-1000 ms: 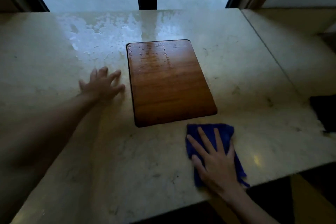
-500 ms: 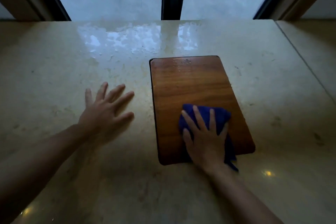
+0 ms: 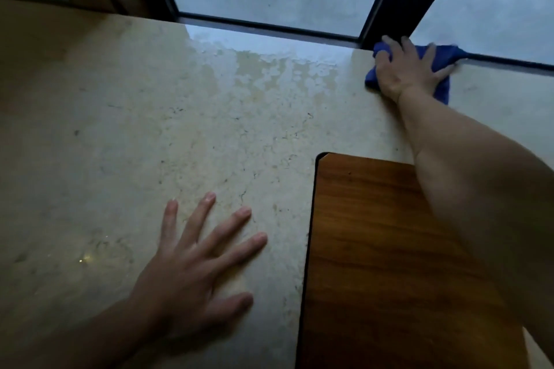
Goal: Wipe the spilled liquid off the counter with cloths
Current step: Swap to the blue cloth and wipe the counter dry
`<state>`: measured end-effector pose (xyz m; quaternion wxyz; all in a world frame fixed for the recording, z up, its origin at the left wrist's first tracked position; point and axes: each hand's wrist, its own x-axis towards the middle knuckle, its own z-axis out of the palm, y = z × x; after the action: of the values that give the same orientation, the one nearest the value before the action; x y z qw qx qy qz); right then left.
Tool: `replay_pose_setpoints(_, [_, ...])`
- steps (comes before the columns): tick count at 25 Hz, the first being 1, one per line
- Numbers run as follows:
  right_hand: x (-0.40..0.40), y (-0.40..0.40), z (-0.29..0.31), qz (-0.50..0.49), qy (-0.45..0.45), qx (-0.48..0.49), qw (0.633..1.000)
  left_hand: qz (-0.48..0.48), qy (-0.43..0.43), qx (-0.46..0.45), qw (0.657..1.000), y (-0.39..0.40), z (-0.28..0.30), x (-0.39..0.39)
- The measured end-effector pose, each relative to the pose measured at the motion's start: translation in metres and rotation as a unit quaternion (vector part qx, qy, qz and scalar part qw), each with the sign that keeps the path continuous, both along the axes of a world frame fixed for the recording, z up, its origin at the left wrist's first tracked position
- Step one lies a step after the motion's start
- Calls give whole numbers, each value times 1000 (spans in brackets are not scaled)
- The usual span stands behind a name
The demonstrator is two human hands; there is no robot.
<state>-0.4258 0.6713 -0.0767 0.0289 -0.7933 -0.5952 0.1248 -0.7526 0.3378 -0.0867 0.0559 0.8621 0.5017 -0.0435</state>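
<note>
Marble counter (image 3: 90, 129) fills my view, spilled liquid (image 3: 269, 69) sheening at twelve o'clock. At one o'clock my right hand (image 3: 410, 75) presses the blue cloth (image 3: 443, 90), fingers spread, against the window frame (image 3: 383, 9). My left hand (image 3: 192, 272) lies flat, empty, at seven o'clock beside the wooden board (image 3: 374, 263).

marble counter (image 3: 120, 135), wet patch (image 3: 269, 69), wooden board (image 3: 374, 249), blue cloth (image 3: 443, 90)

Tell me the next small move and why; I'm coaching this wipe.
Probably sweep the cloth left along the window edge: the right hand presses it at the counter's far edge, and the wet patch lies just left, unwiped.
</note>
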Motion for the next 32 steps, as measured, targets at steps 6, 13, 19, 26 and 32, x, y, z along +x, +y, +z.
replay_pose_setpoints(6, [-51, -81, -1, 152, -6, 5, 988, -4, 5, -8, 1000, 0, 4, -4])
replay_pose_setpoints(13, [-57, -362, -5, 162, -25, 35, 986, 12, -17, -16, 1000, -3, 4, -5])
replay_pose_setpoints(19, [-90, -653, -4, 92, -26, 2, 995, 66, 3, -48, 997, -69, 21, -31])
replay_pose_setpoints(26, [-151, -711, -2, 187, -52, -28, 981, 66, -17, -14, 998, -46, 17, -93])
replay_pose_setpoints(32, [-155, -499, -11, 192, -22, 32, 981, 15, -36, -9, 999, 1, 8, -116])
